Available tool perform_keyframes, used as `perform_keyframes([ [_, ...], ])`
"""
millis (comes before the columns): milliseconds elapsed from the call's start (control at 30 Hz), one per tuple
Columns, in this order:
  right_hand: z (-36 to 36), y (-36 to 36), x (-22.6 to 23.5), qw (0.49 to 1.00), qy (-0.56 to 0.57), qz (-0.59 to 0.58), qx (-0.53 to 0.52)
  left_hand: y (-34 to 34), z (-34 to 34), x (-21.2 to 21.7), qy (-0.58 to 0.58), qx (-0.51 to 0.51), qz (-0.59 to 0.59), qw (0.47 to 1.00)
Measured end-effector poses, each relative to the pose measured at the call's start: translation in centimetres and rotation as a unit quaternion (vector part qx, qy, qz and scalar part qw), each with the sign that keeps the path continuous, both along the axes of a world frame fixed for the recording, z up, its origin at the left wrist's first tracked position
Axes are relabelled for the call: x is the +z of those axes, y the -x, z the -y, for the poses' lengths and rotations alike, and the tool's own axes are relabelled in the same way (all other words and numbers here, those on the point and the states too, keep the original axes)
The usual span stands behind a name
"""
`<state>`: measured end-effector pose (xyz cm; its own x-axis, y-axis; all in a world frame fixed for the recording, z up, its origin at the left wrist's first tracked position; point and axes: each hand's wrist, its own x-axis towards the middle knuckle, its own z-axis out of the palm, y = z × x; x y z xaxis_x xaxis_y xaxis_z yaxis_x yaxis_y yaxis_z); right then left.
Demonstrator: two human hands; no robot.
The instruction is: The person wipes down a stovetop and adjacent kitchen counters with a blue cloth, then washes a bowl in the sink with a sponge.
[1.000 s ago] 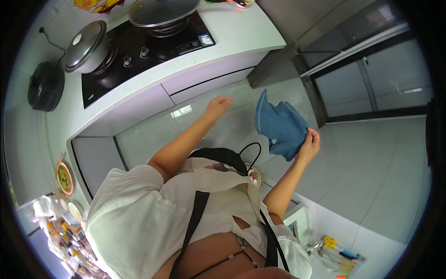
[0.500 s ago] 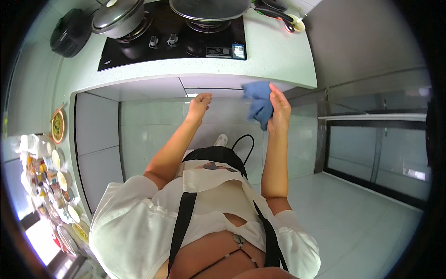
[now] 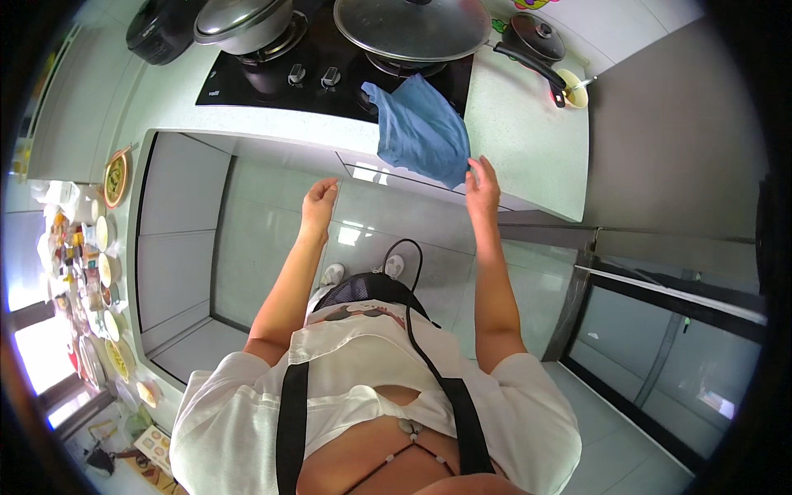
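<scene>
My right hand (image 3: 482, 185) pinches the lower corner of a blue cloth (image 3: 419, 128), which hangs spread in front of the white countertop (image 3: 516, 140) and the near edge of the black hob (image 3: 334, 78). My left hand (image 3: 318, 203) is raised beside it, fingers loosely curled, holding nothing, in front of the cabinet fronts below the counter. A large pan with a glass lid (image 3: 412, 26) stands on the hob just behind the cloth.
A steel lidded pot (image 3: 242, 21) is on the hob's left burner. A dark cooker (image 3: 161, 29) stands further left. A small black lidded pan (image 3: 536, 41) and a yellow bowl (image 3: 572, 89) stand at the right. Shelves with plates and jars (image 3: 95, 272) fill the left.
The view has swung toward the counter. My right hand has carried the blue cloth up to the hob's edge, where it has spread out. My left hand stays raised and free.
</scene>
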<state>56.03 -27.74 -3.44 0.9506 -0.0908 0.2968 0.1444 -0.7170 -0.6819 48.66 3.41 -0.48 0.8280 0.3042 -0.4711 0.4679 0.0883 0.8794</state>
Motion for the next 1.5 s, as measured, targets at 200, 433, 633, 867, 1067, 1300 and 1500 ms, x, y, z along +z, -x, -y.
perform_keyframes([
  [200,-4.6,-3.9,-2.5,0.995,0.027,0.047,0.083,-0.7,0.9,-1.2,-0.014,-0.001,0.003,1.0],
  [433,-9.9,-10.6,-2.5,0.99,0.139,-0.014,0.014,-5.5,2.2,-4.0,0.036,-0.025,-0.023,0.999],
  [633,-11.5,-12.2,-2.4,0.959,0.27,-0.003,0.084,-8.7,1.6,-3.6,0.052,-0.019,-0.001,0.998],
  [867,-20.7,-13.8,-2.4,0.953,0.269,0.007,0.142,-11.1,-2.1,-2.4,0.042,0.021,0.047,0.998],
  [1067,-20.2,-13.4,-1.9,0.956,0.21,-0.013,0.203,-13.0,-2.6,-2.6,0.046,0.05,0.065,0.996],
  [1300,-10.3,-12.9,-1.9,0.954,0.254,-0.023,0.158,-14.1,2.6,-1.9,0.047,0.029,0.072,0.996],
  [1500,-0.7,-11.1,-1.6,0.958,0.243,-0.037,0.149,-13.7,10.1,-3.5,0.032,0.019,0.067,0.997],
])
